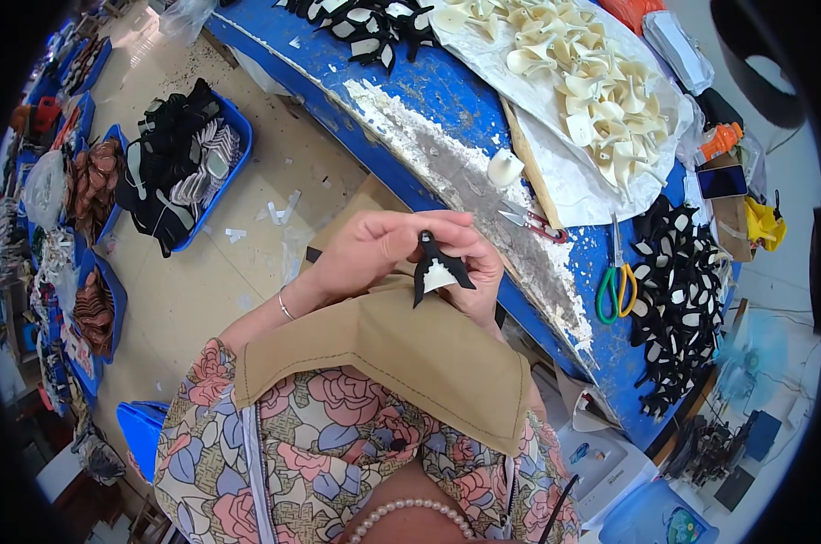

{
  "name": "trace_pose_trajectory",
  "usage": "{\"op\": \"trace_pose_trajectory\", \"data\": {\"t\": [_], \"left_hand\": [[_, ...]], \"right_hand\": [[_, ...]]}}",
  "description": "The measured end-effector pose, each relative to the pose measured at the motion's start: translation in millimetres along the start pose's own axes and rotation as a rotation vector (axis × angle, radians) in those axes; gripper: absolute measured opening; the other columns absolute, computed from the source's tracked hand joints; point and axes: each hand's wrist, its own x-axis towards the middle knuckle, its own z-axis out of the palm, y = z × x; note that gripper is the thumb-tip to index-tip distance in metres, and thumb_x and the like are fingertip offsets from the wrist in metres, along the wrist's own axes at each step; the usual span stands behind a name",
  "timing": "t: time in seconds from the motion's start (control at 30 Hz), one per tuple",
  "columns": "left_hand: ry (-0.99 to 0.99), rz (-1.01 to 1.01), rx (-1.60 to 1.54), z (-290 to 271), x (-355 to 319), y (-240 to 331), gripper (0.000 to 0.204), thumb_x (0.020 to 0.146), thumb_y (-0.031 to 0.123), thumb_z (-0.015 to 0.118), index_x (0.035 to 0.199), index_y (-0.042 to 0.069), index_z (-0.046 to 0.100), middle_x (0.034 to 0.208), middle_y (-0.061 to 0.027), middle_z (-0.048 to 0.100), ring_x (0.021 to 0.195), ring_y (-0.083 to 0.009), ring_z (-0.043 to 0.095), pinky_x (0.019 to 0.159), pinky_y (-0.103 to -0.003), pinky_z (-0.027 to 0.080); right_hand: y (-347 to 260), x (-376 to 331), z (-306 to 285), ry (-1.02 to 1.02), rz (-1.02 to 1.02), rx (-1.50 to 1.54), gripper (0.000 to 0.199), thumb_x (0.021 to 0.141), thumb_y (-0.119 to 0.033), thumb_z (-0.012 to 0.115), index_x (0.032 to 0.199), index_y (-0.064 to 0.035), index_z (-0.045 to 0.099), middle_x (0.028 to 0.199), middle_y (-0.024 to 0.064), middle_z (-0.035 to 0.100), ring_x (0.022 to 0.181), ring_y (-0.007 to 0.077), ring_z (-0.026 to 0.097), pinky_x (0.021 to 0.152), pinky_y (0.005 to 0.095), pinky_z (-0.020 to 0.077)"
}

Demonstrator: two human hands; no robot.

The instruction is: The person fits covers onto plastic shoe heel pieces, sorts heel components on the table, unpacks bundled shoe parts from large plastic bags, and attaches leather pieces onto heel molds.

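Close to my chest, I hold a small black-and-white fabric piece [440,273] with a pointed top and side flaps spread like wings. My left hand [367,247] pinches near its top, thumb and fingers closed. Behind and to the right of it, my right hand [485,265] curls around the piece, its fingers partly hidden. On the blue worktable [388,154] just beyond lie red-handled thread snips [539,225] and a single cream shell-like piece [505,167].
Cream pieces [601,109] are heaped on a white sheet [592,195]. Scissors [617,292] with green and yellow handles lie beside a pile of black-and-white pieces [682,295]. A phone [722,181] rests far right. A blue tub [240,163] of black-and-white pieces stands on the floor, left.
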Motion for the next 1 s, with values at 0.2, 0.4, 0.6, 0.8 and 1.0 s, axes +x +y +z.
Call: {"op": "trace_pose_trajectory", "data": {"t": [0.2,0.4,0.6,0.8,1.0], "left_hand": [[-0.033,0.278,0.573,-10.3,0.0,1.8,0.040,0.092,0.032,0.051,0.103,-0.005,0.061,0.110,-0.0205,0.062,0.106,-0.0333,0.058,0.091,-0.041,0.045],[-0.101,0.426,0.841,-18.9,8.1,6.3,0.029,0.093,0.021,0.051,0.102,-0.004,0.062,0.111,-0.0227,0.060,0.108,-0.0328,0.057,0.095,-0.040,0.042],[0.009,0.091,0.380,-6.7,0.9,4.2,0.026,0.094,0.015,0.046,0.100,-0.007,0.061,0.114,-0.0209,0.059,0.113,-0.0295,0.053,0.099,-0.039,0.039],[-0.151,0.054,0.223,-19.3,5.6,2.1,0.032,0.092,0.015,0.050,0.116,-0.005,0.055,0.125,-0.0203,0.052,0.118,-0.0280,0.049,0.100,-0.036,0.037],[-0.105,0.018,0.474,-15.0,-1.1,5.9,0.029,0.088,0.015,0.056,0.110,-0.003,0.060,0.123,-0.0180,0.055,0.113,-0.0241,0.054,0.095,-0.033,0.042]], "right_hand": [[5.7,-1.6,-0.8,-0.024,-0.146,-0.019,0.019,0.078,0.004,0.067,0.095,-0.0015,0.061,0.100,0.0105,0.060,0.090,0.0157,0.059,0.076,0.0272,0.0491],[8.8,-2.4,-5.1,-0.017,-0.183,-0.131,0.021,0.077,0.006,0.065,0.096,-0.0018,0.062,0.099,0.0107,0.058,0.087,0.0160,0.057,0.075,0.0282,0.0477],[6.2,1.9,-5.7,-0.035,-0.355,-0.433,0.021,0.076,0.009,0.063,0.093,-0.0037,0.064,0.094,0.0099,0.060,0.086,0.0185,0.059,0.075,0.0287,0.0482],[10.5,-2.3,-1.9,0.045,-0.201,-0.111,0.019,0.077,0.007,0.066,0.094,-0.0016,0.061,0.098,0.0097,0.061,0.088,0.0164,0.060,0.078,0.0284,0.0496],[10.4,-5.1,0.2,0.033,-0.139,-0.022,0.024,0.078,0.005,0.068,0.099,0.0005,0.056,0.093,0.0099,0.062,0.083,0.0140,0.062,0.075,0.0250,0.0498]]}}
